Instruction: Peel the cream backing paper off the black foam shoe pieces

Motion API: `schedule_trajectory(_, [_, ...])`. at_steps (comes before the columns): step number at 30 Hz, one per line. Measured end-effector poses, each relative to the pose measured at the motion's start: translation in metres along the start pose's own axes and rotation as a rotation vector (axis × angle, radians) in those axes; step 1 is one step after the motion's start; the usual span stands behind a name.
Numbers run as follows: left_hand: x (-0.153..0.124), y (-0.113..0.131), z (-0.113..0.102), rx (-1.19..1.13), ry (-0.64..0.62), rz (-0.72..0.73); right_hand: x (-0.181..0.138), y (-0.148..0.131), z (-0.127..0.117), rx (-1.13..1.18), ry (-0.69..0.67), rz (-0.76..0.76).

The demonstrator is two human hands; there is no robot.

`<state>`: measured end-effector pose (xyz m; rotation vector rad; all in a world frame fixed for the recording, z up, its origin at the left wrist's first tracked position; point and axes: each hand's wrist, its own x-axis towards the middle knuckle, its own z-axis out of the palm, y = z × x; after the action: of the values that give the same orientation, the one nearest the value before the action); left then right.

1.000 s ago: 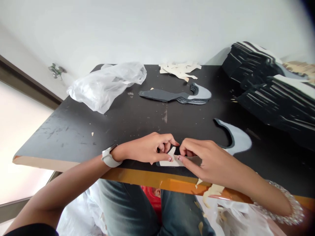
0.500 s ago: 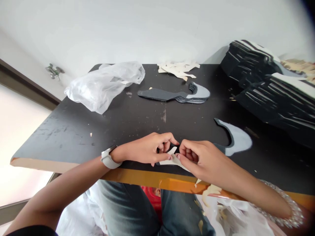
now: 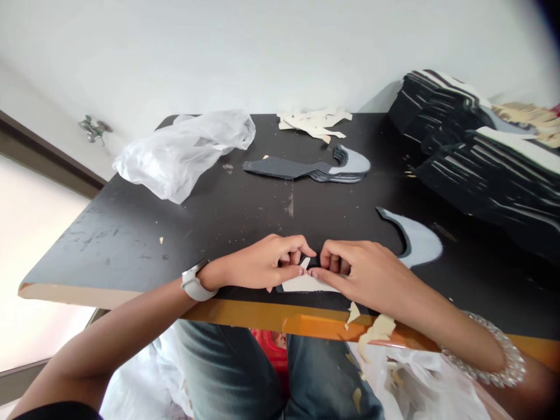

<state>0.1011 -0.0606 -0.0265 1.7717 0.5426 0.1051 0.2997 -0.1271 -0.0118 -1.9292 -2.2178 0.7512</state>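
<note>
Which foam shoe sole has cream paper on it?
The foam sole between the left hand and right hand, at the table's front edge. The curved sole to its right and the stack farther back show grey instead.

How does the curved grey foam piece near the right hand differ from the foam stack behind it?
The curved grey foam piece is a single layer; the foam stack has several. The piece is mostly pale with a dark rim; the stack is mostly dark, pale only at one end. Both lie flat on the black tabletop.
</note>
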Motion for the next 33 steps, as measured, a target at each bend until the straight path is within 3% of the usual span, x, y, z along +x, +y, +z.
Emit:
schedule_trajectory(8, [-0.002,0.003,-0.006,0.025,-0.013,0.018,-0.003,0.011,-0.002,-0.247,0.048,0.063])
schedule_trajectory(14, [-0.002,0.0,-0.011,0.134,0.019,0.022,-0.003,0.026,-0.015,-0.143,-0.101,-0.125])
schedule_trajectory(25, [-0.002,0.001,-0.011,0.207,0.015,0.058,-0.003,0.029,-0.018,-0.074,-0.148,-0.162])
schedule_trajectory(33, [-0.002,0.004,-0.01,0.263,0.027,0.063,-0.001,0.028,-0.015,-0.076,-0.112,-0.162])
